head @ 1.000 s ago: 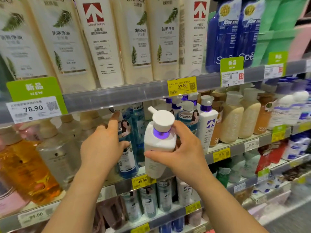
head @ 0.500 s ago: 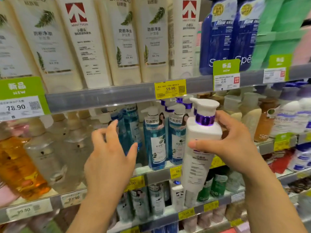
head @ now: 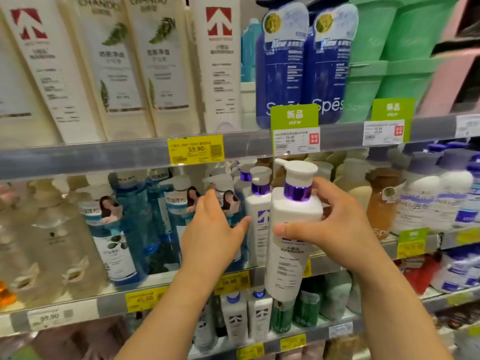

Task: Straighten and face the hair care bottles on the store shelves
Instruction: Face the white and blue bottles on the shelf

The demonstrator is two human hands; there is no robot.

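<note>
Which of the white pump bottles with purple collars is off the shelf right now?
The white pump bottle gripped by the right hand, held in front of the shelf edge. Its twin stands on the shelf beside the left hand.

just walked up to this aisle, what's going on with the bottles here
A person is tidying a shelf of hair care bottles. Their right hand grips a white pump bottle with a purple collar, holding it out in front of the middle shelf, beside a matching white bottle standing there. The left hand, fingers relaxed, reaches in toward the blue bottles next to it. The held bottle is not yet set down.
</note>
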